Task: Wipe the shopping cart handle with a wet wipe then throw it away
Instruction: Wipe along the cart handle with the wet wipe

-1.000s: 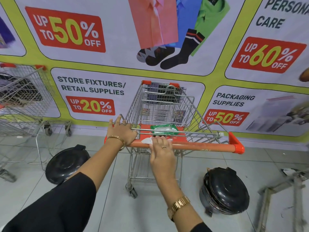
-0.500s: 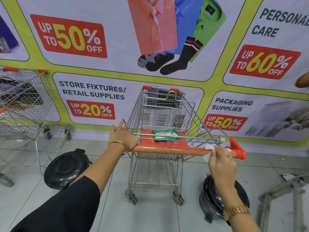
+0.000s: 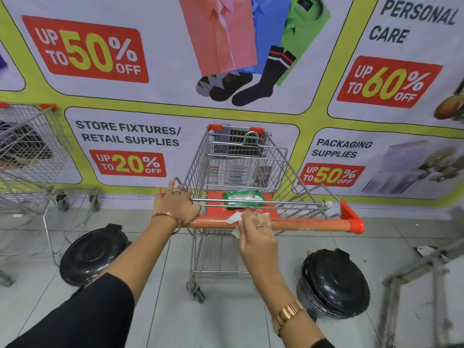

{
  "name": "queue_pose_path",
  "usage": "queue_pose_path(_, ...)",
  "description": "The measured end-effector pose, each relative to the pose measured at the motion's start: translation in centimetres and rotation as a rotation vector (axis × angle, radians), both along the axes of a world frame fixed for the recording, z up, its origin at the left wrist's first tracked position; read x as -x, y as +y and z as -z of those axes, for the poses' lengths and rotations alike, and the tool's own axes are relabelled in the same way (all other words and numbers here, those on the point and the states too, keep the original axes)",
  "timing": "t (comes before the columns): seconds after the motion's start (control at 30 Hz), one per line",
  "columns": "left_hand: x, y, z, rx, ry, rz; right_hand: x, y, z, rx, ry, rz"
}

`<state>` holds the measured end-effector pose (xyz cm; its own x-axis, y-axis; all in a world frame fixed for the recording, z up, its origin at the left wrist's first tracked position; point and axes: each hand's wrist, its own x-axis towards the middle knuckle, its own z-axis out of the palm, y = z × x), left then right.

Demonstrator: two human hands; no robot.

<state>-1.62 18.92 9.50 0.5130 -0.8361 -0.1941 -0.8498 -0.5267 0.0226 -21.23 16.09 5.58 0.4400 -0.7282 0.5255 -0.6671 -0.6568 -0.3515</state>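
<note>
Black sleeve (image 3: 82, 312) on left forearm, gold watch (image 3: 288, 313) on right wrist, both arms reaching forward over grey tiled floor (image 3: 226, 322). Two round glossy black bins (image 3: 332, 283) low on either side. Right hand (image 3: 256, 234) palm-down on smooth orange tube handle (image 3: 313, 225), fingers (image 3: 251, 218) curled over it, pressing crumpled white wipe (image 3: 234, 218) against the bar left of middle; ring on one finger. Left hand (image 3: 175, 204) draped over handle's left end, fingers loosely spread, clasping the bar, thin gold bangle at wrist. Beyond, green soft wipe pack (image 3: 242, 198) flat on orange seat flap inside silver wire cart (image 3: 238, 159). Behind, printed sale banner (image 3: 125, 96) on wall.
</note>
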Motion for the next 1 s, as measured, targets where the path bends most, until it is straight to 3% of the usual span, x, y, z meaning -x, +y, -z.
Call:
queue_pose_path(0.1,-0.1,-0.2,0.0,0.009,-0.009,-0.003,3.8,-2.0,0.5,-0.108,-0.04,0.122)
queue_pose_path(0.27,-0.1,-0.3,0.2,0.001,-0.02,-0.004,10.9,-5.4,-0.6,-0.111,-0.118,0.357)
queue_pose_path(0.47,0.2,-0.4,0.2,-0.021,-0.002,0.003,8.7,-5.3,-0.7,-0.205,-0.28,0.553)
queue_pose_path(0.6,0.1,-0.3,0.0,-0.029,-0.004,0.007,4.9,-2.9,-0.8,-0.315,-0.314,0.501)
queue_pose_path(0.8,0.2,-0.3,-0.2,-0.009,0.006,0.017,0.5,0.4,-1.7,-0.314,-0.313,0.302)
queue_pose_path(0.9,0.4,-0.1,-0.4,0.017,0.025,0.012,-0.3,1.1,-3.2,-0.436,-0.29,0.262)
queue_pose_path(1.0,0.4,0.0,-0.7,0.111,0.066,0.016,0.6,-0.3,-6.0,-0.749,-0.653,0.189)
